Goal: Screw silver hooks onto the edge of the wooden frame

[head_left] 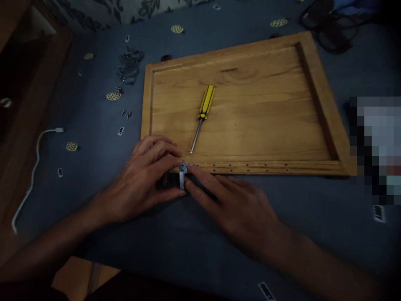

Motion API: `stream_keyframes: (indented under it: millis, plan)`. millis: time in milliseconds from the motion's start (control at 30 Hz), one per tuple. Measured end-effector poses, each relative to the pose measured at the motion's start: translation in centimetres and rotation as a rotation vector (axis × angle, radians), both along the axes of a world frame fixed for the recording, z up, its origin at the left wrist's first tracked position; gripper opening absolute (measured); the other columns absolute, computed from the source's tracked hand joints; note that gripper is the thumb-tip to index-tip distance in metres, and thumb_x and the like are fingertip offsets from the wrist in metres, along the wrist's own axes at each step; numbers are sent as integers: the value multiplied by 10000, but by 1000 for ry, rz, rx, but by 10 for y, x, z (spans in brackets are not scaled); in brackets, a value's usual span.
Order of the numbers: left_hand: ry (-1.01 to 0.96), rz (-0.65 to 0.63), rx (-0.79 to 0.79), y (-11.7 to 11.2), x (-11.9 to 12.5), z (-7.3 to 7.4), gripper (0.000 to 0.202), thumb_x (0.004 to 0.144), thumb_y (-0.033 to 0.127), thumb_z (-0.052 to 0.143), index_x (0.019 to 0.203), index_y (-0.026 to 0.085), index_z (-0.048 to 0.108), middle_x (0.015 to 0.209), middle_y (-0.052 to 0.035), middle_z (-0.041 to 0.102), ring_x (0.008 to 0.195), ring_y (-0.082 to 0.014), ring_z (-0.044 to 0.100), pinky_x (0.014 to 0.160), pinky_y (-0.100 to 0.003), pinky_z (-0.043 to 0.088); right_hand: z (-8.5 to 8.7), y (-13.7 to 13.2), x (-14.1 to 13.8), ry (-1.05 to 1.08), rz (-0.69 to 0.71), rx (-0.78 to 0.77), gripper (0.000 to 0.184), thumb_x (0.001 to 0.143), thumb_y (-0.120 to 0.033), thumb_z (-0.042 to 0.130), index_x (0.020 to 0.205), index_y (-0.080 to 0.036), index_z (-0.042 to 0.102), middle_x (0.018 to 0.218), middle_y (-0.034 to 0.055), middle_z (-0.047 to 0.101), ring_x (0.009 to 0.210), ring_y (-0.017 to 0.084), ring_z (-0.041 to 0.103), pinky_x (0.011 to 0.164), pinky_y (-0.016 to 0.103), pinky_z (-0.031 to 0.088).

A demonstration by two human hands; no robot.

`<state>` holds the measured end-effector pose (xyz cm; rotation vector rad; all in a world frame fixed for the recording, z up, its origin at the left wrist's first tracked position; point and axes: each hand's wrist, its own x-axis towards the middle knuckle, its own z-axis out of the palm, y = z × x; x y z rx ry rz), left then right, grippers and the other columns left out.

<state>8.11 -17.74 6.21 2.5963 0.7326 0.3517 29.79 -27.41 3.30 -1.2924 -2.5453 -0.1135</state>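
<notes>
A framed wooden panel [266,96] lies flat before me, with a row of small dark holes along its near rail. At the left part of that rail, a small silvery metal bracket [182,169] with holes sits on the edge and bends down over its side. My left hand [147,175] pinches around the bracket, fingers on top and thumb below. From the right, my right hand [234,196] presses its fingertips against the same bracket. Dark material shows between the hands; its kind is unclear. Just beyond rests a screwdriver [206,102] with a yellow and black handle, untouched.
Several metal brackets or clips [130,65] are heaped on the blue patterned cloth [103,167], left of the panel. Nearby lie loose screws [127,114]. A white cable [37,159] runs along the left edge. Dark-framed glasses [332,27] lie at the far right.
</notes>
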Motion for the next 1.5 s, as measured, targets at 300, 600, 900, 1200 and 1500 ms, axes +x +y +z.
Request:
stream_keyframes:
  millis: [300, 600, 900, 1200, 1500]
  plan:
    - [29, -4, 53, 6, -4, 10, 455, 901, 552, 732, 1202, 231, 616, 1249, -93, 655, 1316, -323, 510, 1118, -535, 455, 0, 1, -1, 38, 6, -8, 441, 994, -21, 393, 1322, -104, 677, 1407, 178, 672, 857, 207, 759, 663, 331, 640]
    - [17, 24, 77, 10, -9, 15, 472, 900, 625, 690, 1171, 245, 622, 1223, -100, 651, 1239, -323, 544, 1025, -523, 498, 3, 3, -3, -14, -17, 33, 448, 995, -17, 358, 1226, -148, 719, 1344, 135, 722, 803, 173, 760, 624, 285, 588]
    - [70, 14, 50, 6, -7, 7, 459, 888, 553, 746, 1190, 227, 632, 1255, -92, 644, 1254, -313, 541, 1073, -525, 462, 0, 1, -2, -3, -10, 2, 451, 947, 16, 422, 1273, -139, 692, 1383, 152, 688, 804, 173, 733, 647, 293, 604]
    - [159, -12, 82, 3, -10, 14, 549, 835, 523, 809, 1234, 213, 595, 1303, -104, 621, 1281, -335, 524, 1062, -532, 461, 4, 2, -4, -5, -21, 21, 452, 918, 35, 447, 1235, -147, 713, 1325, 144, 721, 774, 171, 727, 641, 287, 593]
    - [200, -42, 143, 1, -13, 16, 432, 905, 491, 741, 1184, 196, 594, 1277, -94, 632, 1250, -313, 546, 1065, -532, 475, 1, 3, -3, 19, -12, 50, 457, 909, 34, 439, 1223, -147, 717, 1327, 143, 723, 781, 180, 728, 632, 299, 584]
